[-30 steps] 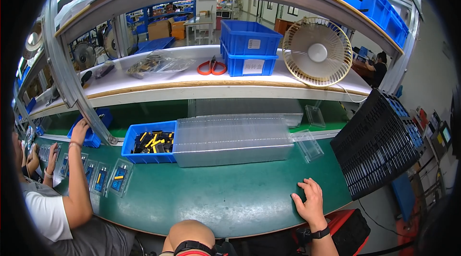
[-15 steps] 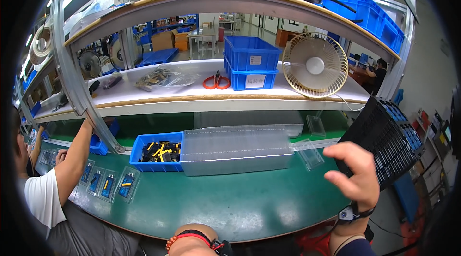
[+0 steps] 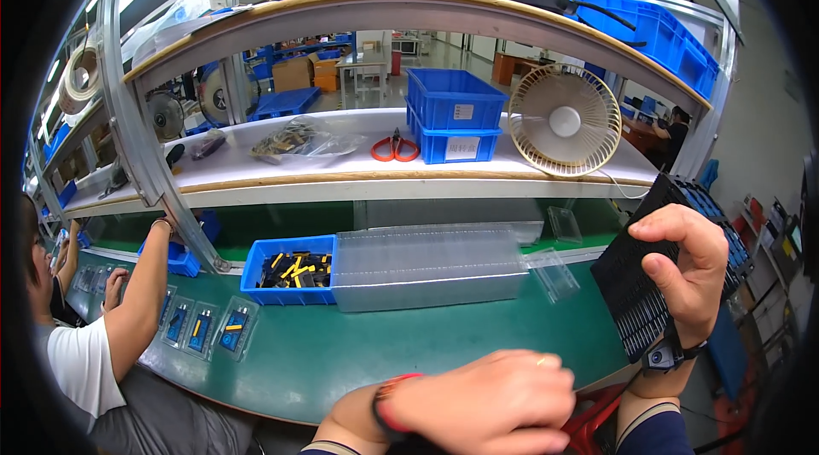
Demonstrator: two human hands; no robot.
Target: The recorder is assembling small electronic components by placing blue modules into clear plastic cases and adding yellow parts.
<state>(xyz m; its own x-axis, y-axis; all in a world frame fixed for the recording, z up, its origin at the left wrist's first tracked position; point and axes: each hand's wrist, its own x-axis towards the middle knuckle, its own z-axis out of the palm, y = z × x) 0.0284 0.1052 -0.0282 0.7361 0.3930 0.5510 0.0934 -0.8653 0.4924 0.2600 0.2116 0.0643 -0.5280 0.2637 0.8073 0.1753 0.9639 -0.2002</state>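
My right hand (image 3: 687, 272) is raised at the right. Its fingers and thumb curl onto the near edge of a tilted stack of black ribbed trays (image 3: 627, 289), which it appears to grip. My left hand (image 3: 490, 399) hovers low over the front edge of the green bench (image 3: 341, 361). Its fingers are curled together with nothing visible in them, and it wears a ring and a red wristband. Behind it lies a long stack of clear plastic trays (image 3: 426, 267), beside a blue bin of yellow and black parts (image 3: 290, 272).
A small clear lid (image 3: 554, 274) lies right of the clear stack. The shelf above holds a white fan (image 3: 563, 118), stacked blue bins (image 3: 452, 114) and red scissors (image 3: 394, 148). A co-worker (image 3: 94, 353) sits left, with blister packs (image 3: 200, 327) in front.
My right hand has lifted off the bench and moved up to the black trays. My left hand has come further into view at the lower edge. The camera now looks higher.
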